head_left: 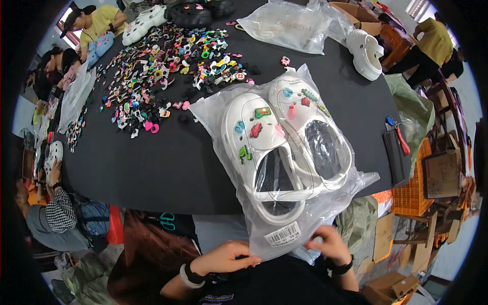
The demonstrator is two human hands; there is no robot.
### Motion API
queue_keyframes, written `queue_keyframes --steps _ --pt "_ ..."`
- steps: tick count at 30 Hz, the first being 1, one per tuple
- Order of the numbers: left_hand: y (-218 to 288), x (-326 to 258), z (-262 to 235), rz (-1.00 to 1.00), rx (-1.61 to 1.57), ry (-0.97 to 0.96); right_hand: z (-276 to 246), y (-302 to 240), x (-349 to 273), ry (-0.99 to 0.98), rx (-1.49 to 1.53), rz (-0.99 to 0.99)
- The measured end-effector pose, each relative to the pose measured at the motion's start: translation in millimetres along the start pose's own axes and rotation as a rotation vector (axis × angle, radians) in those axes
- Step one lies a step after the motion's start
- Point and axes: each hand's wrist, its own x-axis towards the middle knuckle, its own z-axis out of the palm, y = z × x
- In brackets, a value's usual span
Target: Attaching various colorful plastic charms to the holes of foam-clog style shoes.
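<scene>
A clear plastic bag (325, 203) lies at the near edge of the black table. Inside it is a pair of white clogs (244, 109), with colourful shoe charms (255, 130) on their uppers. A barcode label (283, 234) sits at the bag's near end. My left hand (226, 259) pinches the bag's near left corner between thumb and fingers. At the near right corner, my right hand (331, 245) is closed with curled fingers on the bag's edge; its fingertips are partly hidden.
Loose shoe charms (147, 76) spread over the table's far left. Another plastic bag (284, 25) and a white clog (365, 53) lie at the far right. A dark case and red-handled tool (401, 140) rest by the right edge. Other people work at the left.
</scene>
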Motion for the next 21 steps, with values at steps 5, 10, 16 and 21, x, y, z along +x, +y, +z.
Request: queue_keyframes --steps 5,10,16,21 --pt "-1.2 4.3 14.9 0.132 0.119 0.079 70.6 -31.9 29.8 -0.469 0.0 -0.239" --pt "-4.8 -5.0 18.1 0.161 0.141 0.166 88.4 -23.0 32.7 -0.32 0.034 -0.396" --pt "-9.0 -3.8 19.3 0.194 0.124 0.172 84.1 -22.8 26.4 -0.407 -0.007 -0.283" --pt "-13.2 -5.9 20.4 0.214 0.033 0.176 91.8 -22.3 20.7 -0.145 0.187 -0.374"
